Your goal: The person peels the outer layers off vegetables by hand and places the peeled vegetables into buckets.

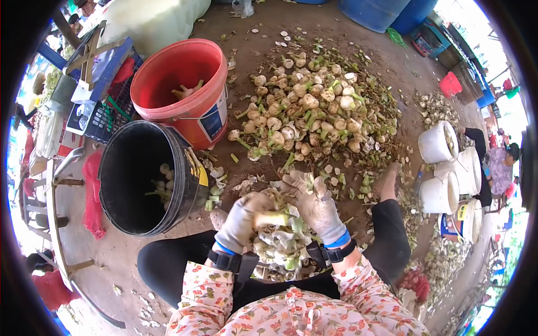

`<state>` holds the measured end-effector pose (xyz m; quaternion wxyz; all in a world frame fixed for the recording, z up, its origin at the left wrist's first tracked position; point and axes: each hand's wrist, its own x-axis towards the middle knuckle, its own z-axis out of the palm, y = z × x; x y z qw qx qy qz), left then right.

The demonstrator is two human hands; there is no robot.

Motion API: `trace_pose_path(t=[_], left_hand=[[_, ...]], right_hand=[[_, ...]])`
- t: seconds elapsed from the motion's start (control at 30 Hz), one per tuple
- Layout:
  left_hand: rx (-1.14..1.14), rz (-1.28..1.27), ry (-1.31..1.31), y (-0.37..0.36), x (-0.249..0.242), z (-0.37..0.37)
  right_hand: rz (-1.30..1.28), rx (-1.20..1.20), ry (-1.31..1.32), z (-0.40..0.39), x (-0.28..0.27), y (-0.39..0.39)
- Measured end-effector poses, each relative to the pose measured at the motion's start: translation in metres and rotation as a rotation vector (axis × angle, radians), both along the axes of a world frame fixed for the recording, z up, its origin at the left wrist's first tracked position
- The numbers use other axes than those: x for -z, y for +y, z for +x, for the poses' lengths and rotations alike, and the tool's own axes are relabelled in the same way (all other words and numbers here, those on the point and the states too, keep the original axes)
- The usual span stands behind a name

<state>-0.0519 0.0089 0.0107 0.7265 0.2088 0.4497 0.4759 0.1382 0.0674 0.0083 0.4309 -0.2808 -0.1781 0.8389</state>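
My left hand (pixel 244 219), in a dirty pale glove, is closed around a pale stalk (pixel 272 219) that sticks out to the right, like that of a garlic bulb. Just right of it, my gloved right hand (pixel 318 208) is raised with its fingers bent; whatever lies in them is hard to make out. Below and between the hands is a heap of papery peelings and cut stalks (pixel 280 246) between my legs. Ahead lies a large pile of garlic bulbs (pixel 314 106) with short green stalks and dry roots.
To the left stand a black bucket (pixel 120 179) and a red bucket (pixel 151 106), each with a few bulbs inside. Blue crates (pixel 112 89) are behind them. Several white buckets (pixel 437 143) stand at right near another person (pixel 500 168). Blue barrels (pixel 372 14) stand at the back.
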Motion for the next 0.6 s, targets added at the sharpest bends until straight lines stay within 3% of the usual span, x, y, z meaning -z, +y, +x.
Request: trace_pose_path(t=[0.07, 0.13, 0.17, 0.3, 0.4, 0.5, 0.6], left_hand=[[-0.014, -0.068, -0.034, 0.002, -0.011, 0.020], [-0.014, 0.162, 0.158, 0.002, -0.015, 0.037], [0.019, 0.141, 0.138, 0.002, -0.017, 0.040], [0.099, 0.099, 0.169, 0.000, -0.011, 0.035], [0.056, 0.127, 0.161, -0.004, -0.012, 0.038], [0.162, 0.109, 0.290, -0.003, -0.025, 0.033], [0.090, 0.140, 0.167, -0.006, -0.021, 0.036]], right_hand=[[0.023, -0.062, 0.008, 0.002, 0.003, -0.003], [0.024, -0.073, -0.083, -0.006, -0.008, -0.009], [0.087, -0.130, -0.213, -0.011, -0.016, -0.014], [0.212, -0.231, -0.283, -0.014, -0.015, -0.024], [0.098, -0.266, -0.159, -0.014, -0.019, -0.027], [0.093, -0.238, -0.143, -0.015, -0.014, -0.028], [0.081, -0.333, -0.247, -0.010, -0.004, -0.029]])
